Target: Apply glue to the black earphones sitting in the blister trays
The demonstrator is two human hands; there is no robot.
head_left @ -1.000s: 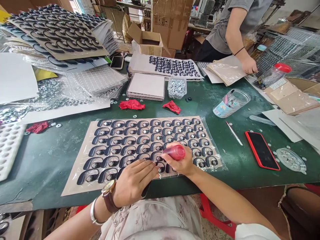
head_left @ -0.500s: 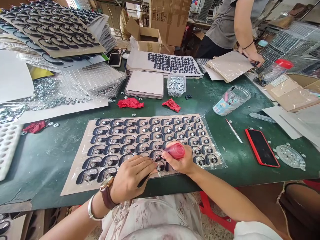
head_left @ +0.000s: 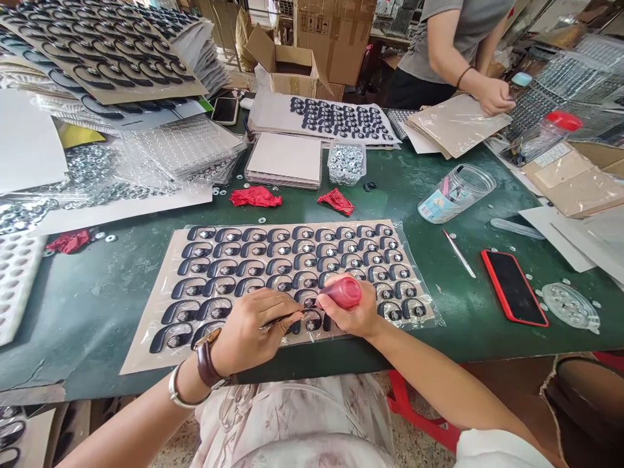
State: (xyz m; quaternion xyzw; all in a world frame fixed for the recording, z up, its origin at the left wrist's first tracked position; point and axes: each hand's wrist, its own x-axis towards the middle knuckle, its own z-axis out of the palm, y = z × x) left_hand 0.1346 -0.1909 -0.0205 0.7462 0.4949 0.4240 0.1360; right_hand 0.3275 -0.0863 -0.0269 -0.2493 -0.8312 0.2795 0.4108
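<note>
A cardboard sheet (head_left: 146, 338) in clear film lies on the green table (head_left: 88, 318), covered with rows of black ear-hook parts (head_left: 273, 260), each with a round metal piece. My left hand (head_left: 248, 331), wearing a watch and bangle, pinches a thin stick tool (head_left: 287, 316) whose tip points at a part in the front rows. My right hand (head_left: 353, 312) grips a small red squeeze bottle (head_left: 344, 292) with its nozzle aimed left at the same spot. Both hands rest over the sheet's near edge.
Stacks of filled sheets (head_left: 97, 58) and blister trays (head_left: 180, 146) fill the back left. Red rags (head_left: 256, 196), a tub of washers (head_left: 346, 162), a clear jar (head_left: 453, 195), a second stick (head_left: 458, 253) and a red phone (head_left: 514, 287) lie around. A person in a grey shirt (head_left: 458, 32) handles sheets at back right.
My left hand has lifted and turned, bringing the thin stick out to point at the parts. The red bottle stays in place. The other person's hand moved right along the far sheets.
</note>
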